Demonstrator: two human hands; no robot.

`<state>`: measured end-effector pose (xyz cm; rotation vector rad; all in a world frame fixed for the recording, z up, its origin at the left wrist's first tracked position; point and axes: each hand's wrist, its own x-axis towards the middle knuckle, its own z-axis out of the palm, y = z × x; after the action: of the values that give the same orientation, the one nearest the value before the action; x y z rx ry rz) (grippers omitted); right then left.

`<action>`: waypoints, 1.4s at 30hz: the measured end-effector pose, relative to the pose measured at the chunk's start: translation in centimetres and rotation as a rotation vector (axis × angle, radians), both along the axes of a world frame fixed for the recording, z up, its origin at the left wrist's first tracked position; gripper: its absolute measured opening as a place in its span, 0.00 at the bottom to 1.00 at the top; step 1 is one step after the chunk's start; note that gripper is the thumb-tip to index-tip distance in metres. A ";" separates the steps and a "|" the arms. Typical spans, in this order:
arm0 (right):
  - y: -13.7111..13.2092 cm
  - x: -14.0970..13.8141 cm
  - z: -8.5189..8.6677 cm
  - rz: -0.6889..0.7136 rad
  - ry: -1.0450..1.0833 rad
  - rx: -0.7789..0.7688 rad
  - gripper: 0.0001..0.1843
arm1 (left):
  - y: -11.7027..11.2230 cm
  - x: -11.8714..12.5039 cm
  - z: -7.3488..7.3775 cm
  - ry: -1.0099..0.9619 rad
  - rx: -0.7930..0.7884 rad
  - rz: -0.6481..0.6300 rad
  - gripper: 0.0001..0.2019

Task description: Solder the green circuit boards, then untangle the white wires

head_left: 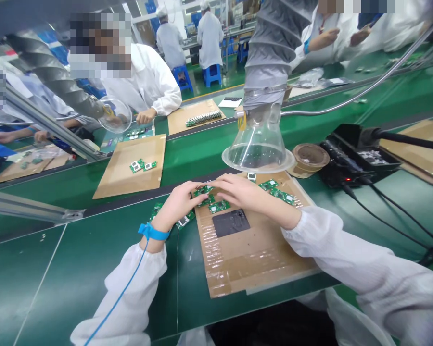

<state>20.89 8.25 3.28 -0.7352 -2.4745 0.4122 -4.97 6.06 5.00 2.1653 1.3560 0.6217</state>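
My left hand (178, 204), with a blue wrist strap (153, 232) and cord, has its thumb and fingers closed around a small green circuit board (203, 191). My right hand (243, 192) reaches in from the right, its fingertips meeting the left ones at the same board; its exact grip is partly hidden. Just below lies another circuit board (219, 206), near a flat black plate (231, 222) on the taped cardboard sheet (260, 259). More boards (282, 195) lie by my right wrist, and others (184, 220) lie partly behind my left wrist.
A clear fume hood (258, 149) on a grey duct hangs just beyond my hands. Right of it stand a round brown container (310, 158) and a black box (357, 154) with cables. Across the green belt, a co-worker (144, 81) sits near cardboard (130, 180) holding boards.
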 end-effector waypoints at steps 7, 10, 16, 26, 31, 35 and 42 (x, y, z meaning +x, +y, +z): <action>0.7 0.0 0.0 0.011 0.036 0.016 0.18 | -0.7 0.0 1.1 -0.007 -0.010 0.014 0.17; 0.8 0.1 -0.1 0.012 0.092 0.031 0.17 | -0.9 0.2 1.3 -0.033 -0.010 0.023 0.17; 0.8 0.3 -0.6 -0.039 0.184 0.039 0.16 | -0.9 0.7 1.4 -0.067 -0.022 0.032 0.17; 0.7 0.6 -0.9 -0.037 0.148 0.094 0.18 | -0.4 0.8 1.1 -0.071 -0.009 0.033 0.17; 0.7 0.8 -1.6 -0.089 0.163 0.061 0.17 | 0.1 0.9 0.2 -0.079 -0.001 0.043 0.17; -0.6 2.0 -1.6 -0.153 0.122 -0.019 0.22 | 1.4 0.8 -1.3 0.006 0.017 0.065 0.16; -5.1 4.2 0.6 -0.266 0.073 -0.287 0.14 | 0.9 1.1 -1.0 0.011 0.056 0.042 0.16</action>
<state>25.10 3.16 3.87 -1.1271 -2.2334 0.6870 -3.89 6.99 4.04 2.1916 1.4090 0.6726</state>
